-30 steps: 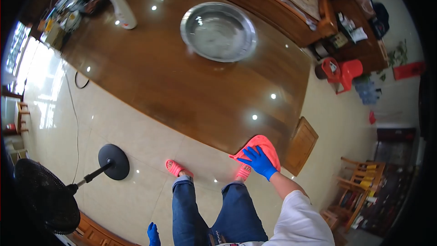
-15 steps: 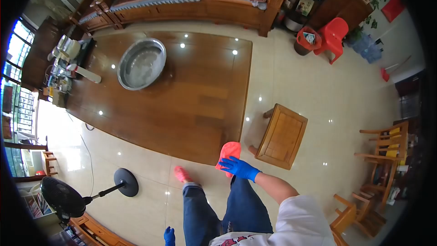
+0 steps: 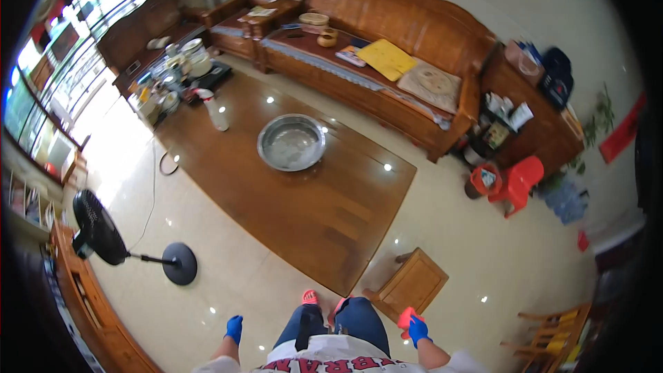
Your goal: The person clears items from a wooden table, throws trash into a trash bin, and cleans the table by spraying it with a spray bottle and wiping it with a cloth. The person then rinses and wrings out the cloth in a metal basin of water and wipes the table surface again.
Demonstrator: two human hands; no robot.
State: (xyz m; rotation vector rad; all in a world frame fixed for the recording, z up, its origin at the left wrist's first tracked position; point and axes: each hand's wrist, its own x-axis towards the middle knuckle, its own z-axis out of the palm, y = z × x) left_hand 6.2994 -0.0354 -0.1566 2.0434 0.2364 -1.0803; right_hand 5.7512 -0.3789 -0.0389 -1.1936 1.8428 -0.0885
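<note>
My right hand (image 3: 418,332), in a blue glove, grips a bunched pink cloth (image 3: 408,317) beside my right thigh, just in front of a low wooden stool (image 3: 416,283). My left hand (image 3: 235,329), also gloved in blue, hangs out to the left over the floor. Its fingers are loosely stretched and it holds nothing. Ahead of me is a long wooden coffee table (image 3: 276,204) with a wet-looking sheen near its close end. A metal basin (image 3: 293,144) with cloudy water stands on it, and a white spray bottle (image 3: 213,112) is farther left.
Clutter of jars and bottles (image 3: 181,69) covers the table's far left end. A black standing fan (image 3: 101,228) is at left, its cord on the tiles. A wooden sofa (image 3: 387,97) lines the back. At right are a red plastic chair (image 3: 516,183), a bin (image 3: 483,179) and wooden chairs (image 3: 556,335).
My right hand has drawn the cloth away from the table's near corner, rightward to my side, and the cloth is now bunched. My view has tilted up, showing more of the sofa.
</note>
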